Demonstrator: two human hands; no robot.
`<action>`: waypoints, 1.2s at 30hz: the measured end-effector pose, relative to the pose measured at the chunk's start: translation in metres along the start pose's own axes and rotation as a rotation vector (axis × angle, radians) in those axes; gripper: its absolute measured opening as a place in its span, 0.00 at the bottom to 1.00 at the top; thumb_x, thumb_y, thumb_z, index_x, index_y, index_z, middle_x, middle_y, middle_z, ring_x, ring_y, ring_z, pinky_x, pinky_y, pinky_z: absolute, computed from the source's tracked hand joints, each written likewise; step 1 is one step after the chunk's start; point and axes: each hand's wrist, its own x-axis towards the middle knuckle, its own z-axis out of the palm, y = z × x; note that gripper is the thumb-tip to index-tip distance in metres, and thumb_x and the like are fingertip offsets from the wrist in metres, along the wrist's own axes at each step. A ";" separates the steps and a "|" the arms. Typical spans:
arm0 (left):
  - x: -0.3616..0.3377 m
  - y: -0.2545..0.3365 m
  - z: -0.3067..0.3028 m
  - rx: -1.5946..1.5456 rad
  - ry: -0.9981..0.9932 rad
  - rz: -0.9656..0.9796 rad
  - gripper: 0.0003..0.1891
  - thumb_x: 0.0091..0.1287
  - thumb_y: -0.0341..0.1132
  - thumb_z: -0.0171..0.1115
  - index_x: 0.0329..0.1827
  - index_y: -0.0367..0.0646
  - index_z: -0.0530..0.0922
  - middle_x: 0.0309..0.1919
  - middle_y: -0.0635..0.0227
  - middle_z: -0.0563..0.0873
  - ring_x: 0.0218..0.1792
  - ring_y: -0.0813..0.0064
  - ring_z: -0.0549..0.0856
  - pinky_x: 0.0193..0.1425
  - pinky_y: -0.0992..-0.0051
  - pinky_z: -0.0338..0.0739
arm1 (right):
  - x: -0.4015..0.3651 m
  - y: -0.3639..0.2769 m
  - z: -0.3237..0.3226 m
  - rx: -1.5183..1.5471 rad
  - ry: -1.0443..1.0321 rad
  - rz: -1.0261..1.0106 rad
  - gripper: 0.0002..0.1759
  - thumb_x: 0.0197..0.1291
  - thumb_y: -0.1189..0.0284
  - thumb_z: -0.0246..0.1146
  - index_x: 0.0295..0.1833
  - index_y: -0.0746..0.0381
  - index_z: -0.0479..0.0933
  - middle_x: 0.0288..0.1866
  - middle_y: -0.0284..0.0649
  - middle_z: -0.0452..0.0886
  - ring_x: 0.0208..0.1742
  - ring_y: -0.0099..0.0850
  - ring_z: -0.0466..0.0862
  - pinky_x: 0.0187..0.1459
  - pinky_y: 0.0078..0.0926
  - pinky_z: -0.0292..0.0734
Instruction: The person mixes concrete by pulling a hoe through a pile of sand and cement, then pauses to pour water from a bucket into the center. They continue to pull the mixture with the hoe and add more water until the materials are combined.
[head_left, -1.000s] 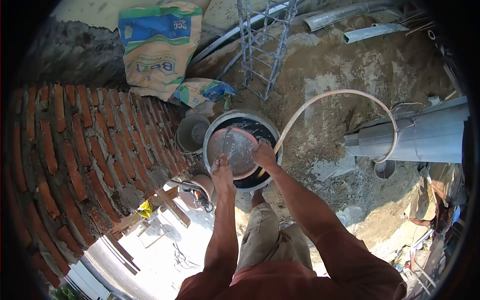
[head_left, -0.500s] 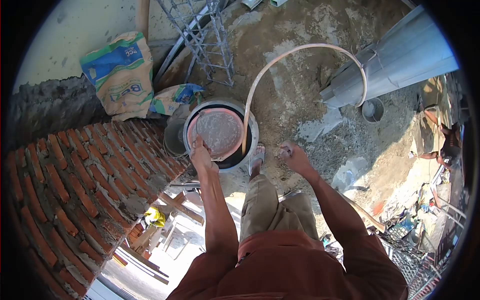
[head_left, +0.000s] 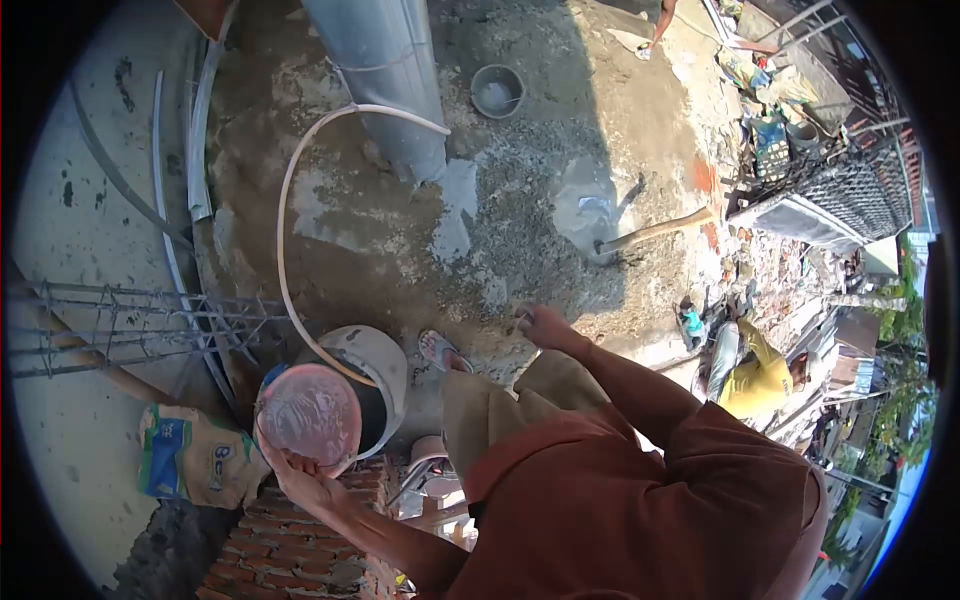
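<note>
My left hand (head_left: 308, 482) is closed at the near rim of a round pinkish bucket (head_left: 308, 415), where its thin handle runs. The bucket holds greyish liquid and is beside and partly over a larger pale drum (head_left: 392, 370). A pale hose (head_left: 283, 220) arches over the ground, one end inside the drum and the other by a sheet-metal roll. My right hand (head_left: 543, 328) is away to the right, above the ground, fingers curled in with nothing seen in them.
The grey metal sheet roll (head_left: 385, 90) lies ahead, near a small bucket (head_left: 497, 92). A wooden-handled tool (head_left: 655, 232) lies by wet cement. Left are a steel rebar cage (head_left: 140, 325), a cement bag (head_left: 205, 455) and a brick wall (head_left: 280, 545). Another person's leg (head_left: 662, 22) shows far off.
My view has swung to the right, bringing rubble and the tool into sight. The pinkish bucket, in my left hand, has shifted from over the drum's mouth toward its left side.
</note>
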 end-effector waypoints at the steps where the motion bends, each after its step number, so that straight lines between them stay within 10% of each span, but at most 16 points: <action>1: -0.014 0.010 0.013 -0.001 -0.056 0.003 0.26 0.64 0.50 0.65 0.62 0.48 0.77 0.22 0.84 0.55 0.22 0.88 0.55 0.25 0.79 0.51 | 0.005 0.012 0.018 0.052 -0.034 0.029 0.18 0.60 0.60 0.57 0.50 0.60 0.77 0.45 0.55 0.81 0.47 0.52 0.81 0.49 0.44 0.75; 7: -0.104 0.020 0.083 0.209 -0.121 0.061 0.15 0.67 0.48 0.63 0.37 0.44 0.78 0.22 0.83 0.60 0.22 0.87 0.59 0.25 0.80 0.53 | -0.003 -0.035 0.040 0.597 -0.271 0.089 0.23 0.68 0.56 0.53 0.59 0.60 0.71 0.38 0.43 0.82 0.43 0.29 0.83 0.39 0.30 0.79; 14: -0.171 -0.056 0.166 0.411 -0.567 0.052 0.17 0.69 0.44 0.60 0.25 0.52 0.66 0.21 0.83 0.60 0.23 0.88 0.58 0.28 0.80 0.51 | -0.005 0.006 0.043 1.215 -0.007 0.213 0.29 0.67 0.50 0.51 0.61 0.64 0.68 0.41 0.41 0.80 0.36 0.29 0.82 0.36 0.28 0.77; 25: -0.269 -0.279 0.354 1.040 -1.237 0.244 0.21 0.69 0.46 0.58 0.26 0.37 0.72 0.17 0.69 0.69 0.22 0.79 0.66 0.28 0.72 0.62 | -0.012 0.225 0.005 1.237 0.713 0.507 0.14 0.69 0.63 0.54 0.44 0.65 0.68 0.36 0.36 0.72 0.35 0.24 0.77 0.37 0.23 0.76; 30: -0.312 -0.368 0.423 1.244 -1.381 0.353 0.21 0.67 0.48 0.56 0.39 0.33 0.80 0.30 0.48 0.84 0.32 0.52 0.83 0.39 0.61 0.74 | 0.005 0.298 -0.034 1.444 0.787 0.583 0.22 0.70 0.56 0.54 0.42 0.68 0.69 0.38 0.42 0.75 0.36 0.28 0.76 0.38 0.27 0.75; 36: -0.337 -0.446 0.455 1.093 -1.404 0.636 0.19 0.68 0.44 0.55 0.40 0.33 0.80 0.35 0.45 0.84 0.39 0.47 0.83 0.43 0.57 0.76 | 0.033 0.344 -0.063 1.596 0.883 0.577 0.17 0.71 0.61 0.50 0.46 0.67 0.67 0.39 0.44 0.76 0.36 0.33 0.82 0.37 0.29 0.83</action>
